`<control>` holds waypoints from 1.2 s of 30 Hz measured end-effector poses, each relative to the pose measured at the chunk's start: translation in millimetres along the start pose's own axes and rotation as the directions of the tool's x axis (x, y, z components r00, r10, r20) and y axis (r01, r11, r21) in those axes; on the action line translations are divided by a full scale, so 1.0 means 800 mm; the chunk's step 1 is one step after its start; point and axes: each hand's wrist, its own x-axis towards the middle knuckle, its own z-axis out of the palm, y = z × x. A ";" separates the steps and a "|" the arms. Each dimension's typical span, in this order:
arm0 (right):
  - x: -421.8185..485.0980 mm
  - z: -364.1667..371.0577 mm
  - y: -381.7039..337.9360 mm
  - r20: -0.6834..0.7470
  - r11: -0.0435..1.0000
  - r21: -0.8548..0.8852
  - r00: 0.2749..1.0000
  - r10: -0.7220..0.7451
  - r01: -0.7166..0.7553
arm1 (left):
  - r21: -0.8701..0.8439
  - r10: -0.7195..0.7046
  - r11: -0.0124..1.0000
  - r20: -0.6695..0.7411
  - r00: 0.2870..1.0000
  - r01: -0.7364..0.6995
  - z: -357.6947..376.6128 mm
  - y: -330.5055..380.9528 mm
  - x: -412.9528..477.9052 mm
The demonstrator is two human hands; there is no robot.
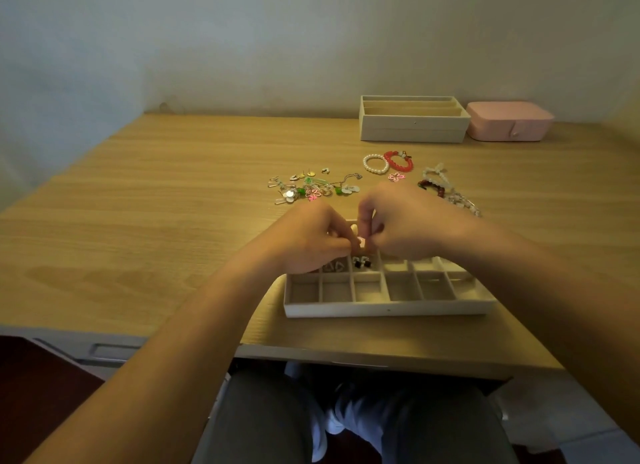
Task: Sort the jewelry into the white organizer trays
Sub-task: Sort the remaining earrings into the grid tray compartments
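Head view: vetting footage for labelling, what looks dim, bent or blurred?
Head view: dim, warm light; edges of the table skew under the wide lens; the pale piece pinched between the left hand and right hand is too soft to identify.

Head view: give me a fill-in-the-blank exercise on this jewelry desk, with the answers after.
The closed case at the desk's back right is ____. The tall organizer box stands just ____ of it. Beside the pearl bracelet lies a coiled bracelet coloured ____. The left hand and right hand pinch a small pale piece above the divided tray, whose near row holds ____.
Missing: pink; left; red; nothing.
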 end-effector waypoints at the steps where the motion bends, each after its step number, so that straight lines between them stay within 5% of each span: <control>1: -0.001 0.000 0.002 0.007 1.000 0.027 1.000 0.002 -0.002 | 0.008 0.003 1.000 0.013 1.000 -0.003 0.001 0.000 0.000; 6: 0.003 -0.006 0.013 0.014 0.991 0.132 1.000 0.004 -0.006 | -0.029 -0.002 1.000 0.008 1.000 0.003 -0.008 0.003 0.002; 11: 0.033 -0.023 0.019 -0.128 0.939 0.342 0.992 0.007 0.037 | -0.094 -0.101 0.992 -0.143 0.984 0.088 -0.046 -0.012 0.017; 17: 0.120 -0.011 0.031 -0.202 0.872 0.490 0.974 0.106 0.007 | -0.122 -0.309 0.951 -0.383 0.871 0.284 -0.071 -0.077 0.069; 27: 0.251 0.003 0.022 -0.235 0.953 0.292 0.972 -0.016 0.086 | -0.345 -0.395 0.910 -0.542 0.742 0.232 -0.072 -0.116 0.147; 36: 0.279 0.016 0.019 -0.168 0.995 0.051 0.983 -0.075 0.085 | -0.417 -0.406 0.892 -0.573 0.712 0.173 -0.058 -0.133 0.158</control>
